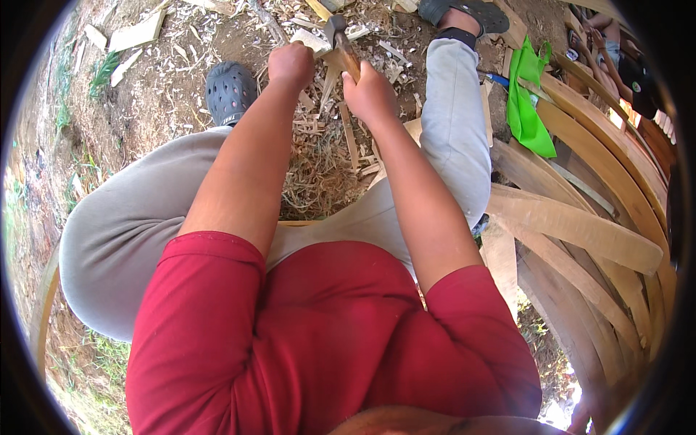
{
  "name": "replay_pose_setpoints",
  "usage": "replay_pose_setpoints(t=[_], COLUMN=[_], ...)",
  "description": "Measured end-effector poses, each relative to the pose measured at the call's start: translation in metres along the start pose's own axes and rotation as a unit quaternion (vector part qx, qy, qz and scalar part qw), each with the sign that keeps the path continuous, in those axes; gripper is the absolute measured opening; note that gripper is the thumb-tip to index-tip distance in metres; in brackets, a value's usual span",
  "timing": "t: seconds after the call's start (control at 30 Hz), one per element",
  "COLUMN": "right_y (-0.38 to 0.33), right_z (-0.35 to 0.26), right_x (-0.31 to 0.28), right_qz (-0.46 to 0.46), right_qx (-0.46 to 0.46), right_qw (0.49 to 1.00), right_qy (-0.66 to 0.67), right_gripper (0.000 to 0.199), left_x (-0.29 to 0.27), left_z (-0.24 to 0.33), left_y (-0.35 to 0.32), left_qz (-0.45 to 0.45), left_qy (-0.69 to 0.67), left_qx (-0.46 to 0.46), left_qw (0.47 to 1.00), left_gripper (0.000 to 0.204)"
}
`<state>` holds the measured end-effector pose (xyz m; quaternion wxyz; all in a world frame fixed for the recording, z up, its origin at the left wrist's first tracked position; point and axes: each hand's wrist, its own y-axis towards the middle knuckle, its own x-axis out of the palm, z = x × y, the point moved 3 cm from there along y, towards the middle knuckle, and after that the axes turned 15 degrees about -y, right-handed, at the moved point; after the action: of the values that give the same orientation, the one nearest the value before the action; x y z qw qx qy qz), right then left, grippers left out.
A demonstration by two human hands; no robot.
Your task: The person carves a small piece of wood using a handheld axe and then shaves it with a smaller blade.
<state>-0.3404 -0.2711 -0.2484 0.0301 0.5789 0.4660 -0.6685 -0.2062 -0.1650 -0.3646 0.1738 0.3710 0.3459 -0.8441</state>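
Observation:
My right hand [372,94] is closed around the wooden handle of a hammer [346,54]. Its dark metal head points away from me, at the top of the view. Just left of it, my left hand [291,67] is a closed fist. The fingers face away, so I cannot see what they hold. A pale piece of wood [310,40] lies against or just beyond that fist. Part of a yellow stick [317,9] shows beyond the hammer head, cut off by the frame's edge.
Wood chips and shavings cover the ground around a dark clog [230,93] on my left foot. Several curved wooden pieces [580,228] are stacked at the right, with a bright green bag [531,105] over them. Other people [616,58] are at the far right.

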Motion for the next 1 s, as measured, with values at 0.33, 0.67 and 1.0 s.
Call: replay_pose_setpoints(t=[0.33, 0.67, 1.0], right_y=[-0.005, -0.003, -0.014], right_z=[-0.004, 0.002, 0.001], right_x=[0.002, 0.002, -0.002], right_qz=[0.031, 0.017, -0.002], right_qx=[0.031, -0.009, 0.014], right_qw=[0.998, 1.000, 1.000], right_qy=[0.047, -0.024, -0.007], right_gripper=[0.037, 0.035, 0.038], left_x=[0.001, -0.001, -0.002], left_z=[0.000, 0.009, 0.011], left_y=[-0.001, -0.009, -0.015], left_qz=[-0.027, 0.002, 0.028], left_qy=[0.028, 0.060, 0.049], left_qx=[0.011, 0.070, 0.094], left_qw=[0.999, 0.996, 0.994], left_gripper=[0.025, 0.021, 0.017])
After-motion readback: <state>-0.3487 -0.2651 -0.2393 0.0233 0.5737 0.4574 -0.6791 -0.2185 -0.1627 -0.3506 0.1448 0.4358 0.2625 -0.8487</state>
